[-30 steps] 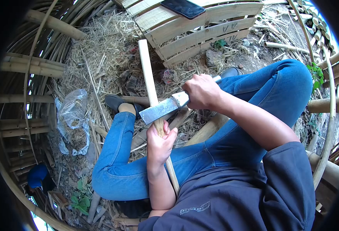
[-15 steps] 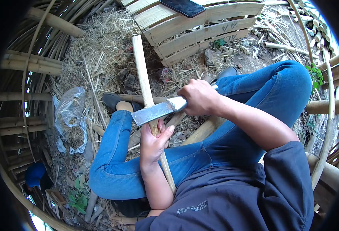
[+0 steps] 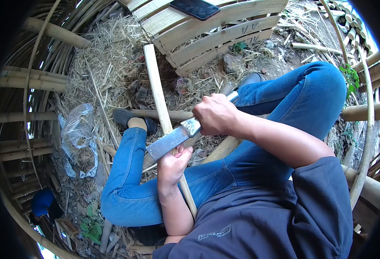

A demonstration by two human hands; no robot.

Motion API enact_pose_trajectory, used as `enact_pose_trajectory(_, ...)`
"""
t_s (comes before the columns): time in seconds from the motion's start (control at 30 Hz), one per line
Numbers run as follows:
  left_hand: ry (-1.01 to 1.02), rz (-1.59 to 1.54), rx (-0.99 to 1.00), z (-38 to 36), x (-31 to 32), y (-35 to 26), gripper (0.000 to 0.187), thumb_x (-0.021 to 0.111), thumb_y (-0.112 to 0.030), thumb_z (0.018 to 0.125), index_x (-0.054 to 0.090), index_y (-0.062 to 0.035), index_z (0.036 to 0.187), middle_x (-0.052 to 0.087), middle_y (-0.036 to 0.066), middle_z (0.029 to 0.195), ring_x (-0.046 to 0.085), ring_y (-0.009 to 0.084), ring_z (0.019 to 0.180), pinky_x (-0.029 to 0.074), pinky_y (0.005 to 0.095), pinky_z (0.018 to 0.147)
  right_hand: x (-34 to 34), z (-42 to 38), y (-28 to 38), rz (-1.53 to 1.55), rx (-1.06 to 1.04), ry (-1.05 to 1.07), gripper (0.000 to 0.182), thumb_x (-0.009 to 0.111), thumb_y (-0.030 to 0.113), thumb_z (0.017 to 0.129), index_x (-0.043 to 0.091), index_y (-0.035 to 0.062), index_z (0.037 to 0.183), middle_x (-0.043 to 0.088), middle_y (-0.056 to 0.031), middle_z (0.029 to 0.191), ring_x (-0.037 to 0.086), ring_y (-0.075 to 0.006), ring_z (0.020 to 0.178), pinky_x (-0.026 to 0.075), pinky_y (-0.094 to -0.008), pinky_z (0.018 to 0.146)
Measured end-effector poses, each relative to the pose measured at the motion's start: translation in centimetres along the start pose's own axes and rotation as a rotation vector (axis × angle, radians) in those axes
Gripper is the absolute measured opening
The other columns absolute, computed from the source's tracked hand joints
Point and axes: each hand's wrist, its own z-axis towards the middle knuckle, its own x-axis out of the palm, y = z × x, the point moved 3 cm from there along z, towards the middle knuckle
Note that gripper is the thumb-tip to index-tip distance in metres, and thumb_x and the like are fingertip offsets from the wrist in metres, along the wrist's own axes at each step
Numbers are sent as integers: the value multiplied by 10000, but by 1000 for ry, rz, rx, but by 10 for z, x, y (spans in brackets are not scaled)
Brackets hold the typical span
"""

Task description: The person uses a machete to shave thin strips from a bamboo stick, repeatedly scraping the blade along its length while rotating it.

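My right hand is wrapped round the handle of a machete with a broad, blunt-ended blade. The blade lies across a long pale split stick, close to the fingers gripping it. Those fingers belong to my left hand, closed round the stick just below the blade. From there the lower part of the stick runs over my thigh to the shirt, while its squared upper end points away from me. Where exactly the edge meets the wood is hidden.
A slatted wooden crate stands ahead with a phone on top. Straw and a clear plastic bag lie on the ground at left. Bamboo poles line both sides. A blue cap shows at lower left.
The machete blade has slid down the stick towards my left hand, and my right hand has come slightly closer and to the left. My left hand keeps its grip.
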Motion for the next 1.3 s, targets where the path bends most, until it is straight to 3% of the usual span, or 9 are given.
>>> enact_pose_trajectory(0.23,34,-14,-10,0,0,0,258,677,90,818,478,-73,828,437,-67,697,394,2,598,346,189,544,-4,5,-8,57,56,-88,167,730,195,594,691,60,683,656,-187,647,683,-393,660,564,-469,651)
enact_pose_trajectory(0.3,93,-79,-33,-1,5,-8,279,670,104,817,464,-84,840,430,-69,692,381,-10,592,343,179,541,-24,16,-24,69,198,-138,165,701,171,619,700,36,716,675,-227,722,696,-396,749,569,-484,722)
enact_pose_trajectory(0.53,-13,20,30,4,1,-8,250,698,28,861,472,-75,835,427,-57,663,386,12,555,347,213,507,-18,16,-26,71,173,-134,158,678,166,651,716,49,751,674,-213,713,686,-410,728,564,-500,731)
enact_pose_trajectory(0.63,-150,419,165,7,2,-10,249,705,-74,909,483,-50,799,457,6,620,442,49,562,372,262,513,-19,13,-20,78,136,-137,144,699,190,655,715,77,742,676,-197,698,689,-397,711,566,-489,703)
enact_pose_trajectory(0.67,-218,514,199,6,5,-12,228,655,-160,965,562,17,855,556,132,616,569,198,558,440,373,551,-18,11,-14,82,116,-93,153,708,199,647,712,75,737,673,-195,689,688,-397,696,567,-486,692)
enact_pose_trajectory(0.77,-368,642,539,7,11,-17,200,598,-138,984,622,60,967,642,245,715,652,404,654,483,471,627,-8,3,1,43,43,21,196,732,217,622,699,49,719,663,-187,647,690,-381,652,569,-477,655)
enact_pose_trajectory(0.8,-318,601,418,4,10,-20,215,547,-109,995,648,75,1044,657,311,809,629,520,805,476,550,706,-5,2,3,32,35,30,184,730,211,626,703,52,714,664,-186,647,692,-379,652,569,-474,651)
enact_pose_trajectory(1.1,-371,839,325,3,17,-15,197,496,-102,1012,576,57,927,594,304,664,601,504,655,416,561,565,4,8,-17,9,172,-34,136,712,176,662,710,41,682,669,-205,661,692,-386,646,573,-463,646)
enact_pose_trajectory(1.3,-332,847,277,2,23,-14,235,487,-128,1027,528,44,871,588,304,670,604,500,667,408,573,585,-10,17,-35,0,225,-59,125,667,136,646,700,20,680,669,-236,692,689,-410,676,576,-474,674)
